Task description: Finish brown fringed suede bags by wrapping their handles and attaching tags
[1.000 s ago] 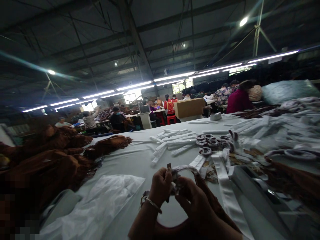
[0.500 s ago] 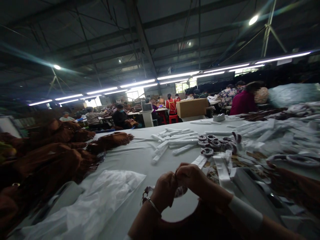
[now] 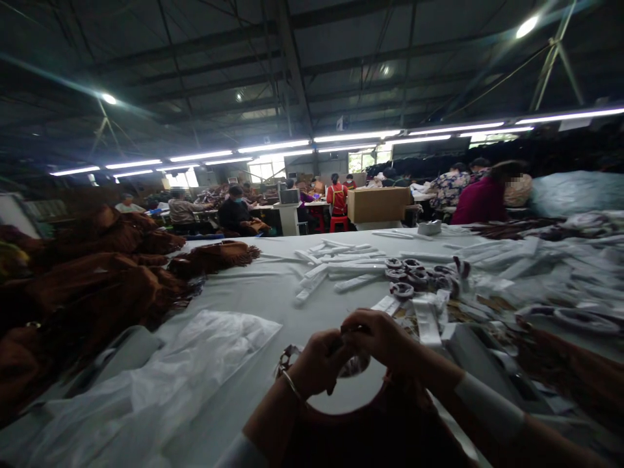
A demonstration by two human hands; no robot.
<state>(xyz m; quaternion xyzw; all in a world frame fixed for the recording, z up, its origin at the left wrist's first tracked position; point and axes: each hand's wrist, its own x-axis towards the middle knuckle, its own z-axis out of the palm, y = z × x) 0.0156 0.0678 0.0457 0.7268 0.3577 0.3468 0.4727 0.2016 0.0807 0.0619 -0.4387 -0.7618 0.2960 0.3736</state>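
Note:
My left hand [image 3: 319, 364], with a bangle at the wrist, is closed, its fingertips pressed against those of my right hand [image 3: 373, 333]. The right hand is closed in a pinch as well. Whatever lies between the fingers is too small and dark to make out. Just behind the hands, partly covered by them, sits a coiled ring-like band [image 3: 358, 366] in pale and brown tones. Another looped piece [image 3: 288, 357] shows left of my left hand. Dark brown cloth [image 3: 370, 429] is below my wrists at the near edge.
On the pale table [image 3: 253, 292], white plastic sheeting [image 3: 195, 370] and heaped brown fringed cloth [image 3: 97, 292] lie left. Flat white packets [image 3: 341, 263], several coiled bands [image 3: 414, 276] and a grey box [image 3: 482, 364] lie ahead and right. Beyond, people sit near a cardboard box [image 3: 379, 205].
Both hands have risen slightly and stay together at the fingertips. The left hand's fingers have shifted and the right wrist is a little higher. The camera view has shifted slightly.

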